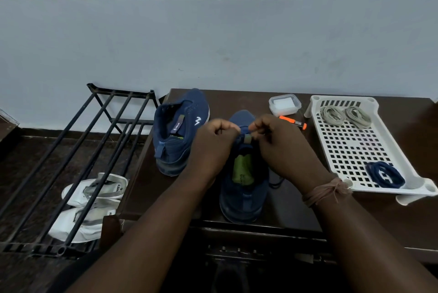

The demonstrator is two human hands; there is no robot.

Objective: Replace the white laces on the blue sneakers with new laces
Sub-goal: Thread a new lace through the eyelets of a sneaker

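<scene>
Two blue sneakers stand on a dark brown table (296, 207), heels toward the person. The near sneaker (244, 188) sits just in front of the person, its green insole showing through the open collar, and both hands work at the top of its tongue. The left hand (213, 148) has its fingers curled in, thumb and forefinger pinching what looks like a dark blue lace (245, 129) at the top eyelets; the right hand (279, 148) is curled the same way and pinches the lace from the other side, fingertips almost meeting those of the left. A loose stretch of the same dark lace trails onto the table beside the shoe, under the right wrist, which wears a tied brownish thread band (324, 192). The far sneaker (180, 131) stands just left of and behind the near one, tilted a little, a white logo on its side; I cannot tell whether it has a lace in it. To the right lies a white perforated plastic tray (350, 148) holding two coiled greyish-white laces (344, 115) at its far end and one coiled dark blue lace (385, 174) at its near end. Between tray and shoes lie an orange marker (294, 122) and, behind it, a small clear lidded box (284, 104). Left of the table, a black metal rack (78, 150) stands over a pair of white sneakers (92, 207) on the floor.
</scene>
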